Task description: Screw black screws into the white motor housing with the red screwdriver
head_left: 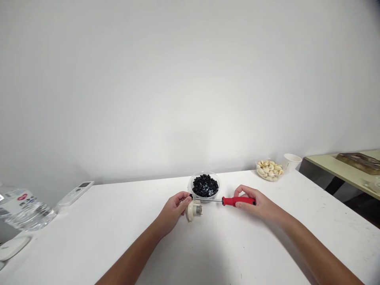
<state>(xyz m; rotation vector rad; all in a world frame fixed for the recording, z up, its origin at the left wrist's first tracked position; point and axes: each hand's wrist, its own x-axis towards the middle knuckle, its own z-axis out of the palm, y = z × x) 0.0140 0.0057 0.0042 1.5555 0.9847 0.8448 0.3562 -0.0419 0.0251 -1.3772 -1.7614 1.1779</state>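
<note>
My left hand [175, 209] is closed on a cream plastic part with a small metal motor [193, 211] sticking out to the right. A small black piece [191, 196] shows at my left fingertips. Between thumb and fingers, my right hand [252, 201] grips a screwdriver [230, 201] by its red handle. Its metal shaft lies level and points left, with the end at or very near the black piece; whether it is seated there I cannot tell. Just behind the shaft stands a clear round bowl [219, 185] full of shiny black pieces.
On the white table [124, 229], a clear bowl of pale, flat pieces [270, 170] and a white cup [292, 161] stand at the back right. A water bottle [26, 208] and a white remote control [75, 193] are on the left. Another table [326, 168] is at the right.
</note>
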